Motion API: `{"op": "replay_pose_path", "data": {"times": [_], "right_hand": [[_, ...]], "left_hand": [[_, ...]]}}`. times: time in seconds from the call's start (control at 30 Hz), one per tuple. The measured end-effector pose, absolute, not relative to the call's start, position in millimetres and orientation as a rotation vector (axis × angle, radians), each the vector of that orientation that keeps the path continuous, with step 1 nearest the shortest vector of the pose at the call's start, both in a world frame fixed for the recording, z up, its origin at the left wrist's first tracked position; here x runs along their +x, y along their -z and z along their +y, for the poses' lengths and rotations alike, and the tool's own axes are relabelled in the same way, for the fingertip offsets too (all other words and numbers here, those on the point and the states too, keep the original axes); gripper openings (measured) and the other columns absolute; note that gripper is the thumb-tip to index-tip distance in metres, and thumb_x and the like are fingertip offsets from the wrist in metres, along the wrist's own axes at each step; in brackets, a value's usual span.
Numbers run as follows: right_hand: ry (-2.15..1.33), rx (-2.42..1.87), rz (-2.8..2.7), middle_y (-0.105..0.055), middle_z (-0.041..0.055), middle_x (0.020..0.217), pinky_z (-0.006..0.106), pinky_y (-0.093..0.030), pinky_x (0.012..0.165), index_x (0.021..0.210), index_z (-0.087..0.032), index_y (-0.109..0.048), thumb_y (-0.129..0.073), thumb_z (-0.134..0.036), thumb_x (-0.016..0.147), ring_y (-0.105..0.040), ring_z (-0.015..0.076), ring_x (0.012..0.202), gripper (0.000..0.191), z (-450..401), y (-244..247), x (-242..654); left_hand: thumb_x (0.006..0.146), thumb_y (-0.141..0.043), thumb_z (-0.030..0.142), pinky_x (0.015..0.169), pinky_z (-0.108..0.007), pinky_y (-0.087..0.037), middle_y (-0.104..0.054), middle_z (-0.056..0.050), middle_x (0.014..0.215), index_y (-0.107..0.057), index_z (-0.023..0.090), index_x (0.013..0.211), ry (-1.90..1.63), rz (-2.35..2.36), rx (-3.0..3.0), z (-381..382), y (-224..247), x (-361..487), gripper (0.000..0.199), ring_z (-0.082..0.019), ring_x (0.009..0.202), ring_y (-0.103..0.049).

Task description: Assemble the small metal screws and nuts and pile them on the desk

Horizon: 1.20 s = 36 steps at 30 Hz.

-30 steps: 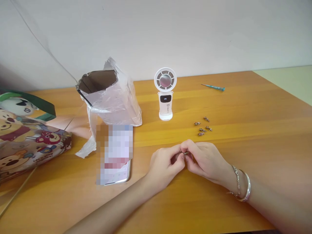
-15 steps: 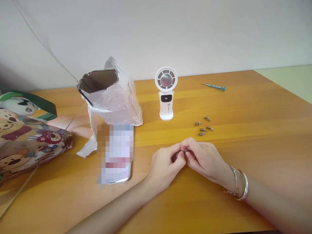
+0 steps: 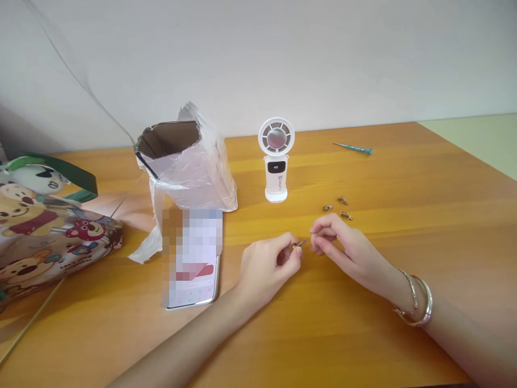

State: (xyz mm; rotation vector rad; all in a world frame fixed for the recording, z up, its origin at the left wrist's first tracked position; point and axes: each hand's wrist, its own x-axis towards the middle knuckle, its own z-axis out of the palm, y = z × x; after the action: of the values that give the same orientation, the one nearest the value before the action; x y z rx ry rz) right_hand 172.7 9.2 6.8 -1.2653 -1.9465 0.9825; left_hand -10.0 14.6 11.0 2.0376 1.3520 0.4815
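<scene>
A small metal screw point(image 3: 299, 244) is pinched between the thumb and index finger of my left hand point(image 3: 264, 269), its thin end pointing right. My right hand point(image 3: 355, 256) is just to the right, thumb and fingertips pressed together. Whether something tiny sits between those fingertips is hidden. Beyond my right hand lie other small screws: one on the left point(image 3: 327, 208), another at the back point(image 3: 343, 200) and one nearest the hand point(image 3: 346, 216). More of them may be covered by the right hand.
A white handheld fan point(image 3: 276, 180) stands upright at mid-table. Behind right lies a teal screwdriver point(image 3: 355, 149). On the left are an open cardboard box wrapped in plastic point(image 3: 194, 180), a phone point(image 3: 197, 291) partly blurred, and a cartoon-print bag point(image 3: 52, 237).
My hands, whose fingertips met around something small, have drawn apart; the right moved right. The screw shows in my left fingers. Two screws seen earlier near my right hand are out of sight.
</scene>
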Motion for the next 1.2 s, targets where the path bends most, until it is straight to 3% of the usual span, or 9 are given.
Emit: {"op": "replay_pose_path", "data": {"times": [0.27,0.4,0.53,0.73,1.2], "right_hand": [[-1.447,-1.203,-1.567,-0.058,0.0005,0.079,0.032,-0.051,0.072,0.089,-0.022,-0.043,-0.048,-0.030,0.088,-0.061,0.0141,0.075,0.009,14,-2,172],[-1.428,-1.256,-1.584,-0.058,0.0001,0.077,0.033,-0.051,0.074,0.085,-0.022,-0.046,-0.053,-0.029,0.084,-0.061,0.0144,0.076,0.011,17,2,172],[-1.442,-1.231,-1.594,-0.059,0.0027,0.086,0.033,-0.052,0.071,0.085,-0.021,-0.048,-0.054,-0.027,0.082,-0.061,0.0144,0.075,0.009,19,5,170],[-1.450,-1.244,-1.587,-0.061,0.0017,0.081,0.031,-0.051,0.069,0.084,-0.020,-0.050,-0.057,-0.025,0.078,-0.061,0.0139,0.073,0.011,20,9,168],[-1.261,-1.240,-1.820,-0.061,0.0005,0.077,0.027,-0.049,0.061,0.084,-0.021,-0.055,-0.053,-0.022,0.081,-0.057,0.0131,0.067,0.004,15,5,160]], "left_hand": [[0.084,-0.046,0.029,0.049,-0.022,-0.030,-0.065,0.004,0.071,-0.059,0.022,0.081,-0.349,1.423,2.346,28,-13,-24,0.015,-0.011,0.057,-0.055],[0.084,-0.049,0.028,0.054,-0.021,-0.036,-0.069,0.003,0.080,-0.061,0.024,0.089,-0.319,1.435,2.353,33,-14,-28,0.014,-0.012,0.064,-0.060],[0.083,-0.053,0.032,0.053,-0.021,-0.034,-0.068,0.005,0.077,-0.063,0.027,0.088,-0.296,1.464,2.384,32,-14,-28,0.013,-0.013,0.066,-0.060],[0.081,-0.056,0.037,0.052,-0.021,-0.032,-0.068,0.003,0.075,-0.064,0.026,0.084,-0.291,1.485,2.425,30,-12,-28,0.014,-0.013,0.066,-0.059],[0.083,-0.054,0.033,0.051,-0.021,-0.030,-0.064,0.003,0.070,-0.065,0.024,0.082,-0.306,1.390,2.574,26,-10,-26,0.014,-0.012,0.063,-0.056]]}}
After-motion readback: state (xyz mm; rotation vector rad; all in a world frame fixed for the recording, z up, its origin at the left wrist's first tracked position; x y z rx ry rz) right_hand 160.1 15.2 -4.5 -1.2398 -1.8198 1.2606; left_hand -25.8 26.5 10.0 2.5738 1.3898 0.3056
